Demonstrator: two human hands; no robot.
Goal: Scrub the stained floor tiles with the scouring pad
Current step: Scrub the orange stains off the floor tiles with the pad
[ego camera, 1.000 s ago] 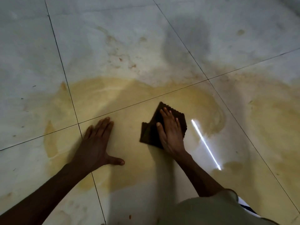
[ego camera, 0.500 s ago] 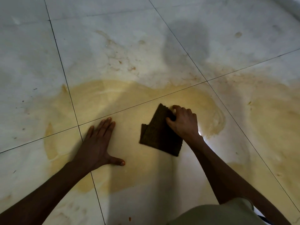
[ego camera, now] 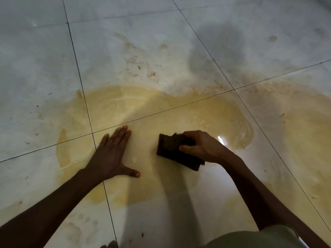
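Both hands down: left hand (ego camera: pixel 111 154) flat & open, prob. bracing body wt; right hand (ego camera: pixel 202 146) grips scouring pad (ego camera: pixel 172 151) against yellow-stained floor tiles (ego camera: pixel 161 111) to scrub.

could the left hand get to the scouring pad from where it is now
Probably yes. The left hand lies flat on the tile beside the scouring pad, with only bare wet floor between them, though the right hand already grips it.

Left hand (ego camera: pixel 111 154) lies flat, fingers spread, arm straight — right hand (ego camera: pixel 202 146) curled in a closed grip.
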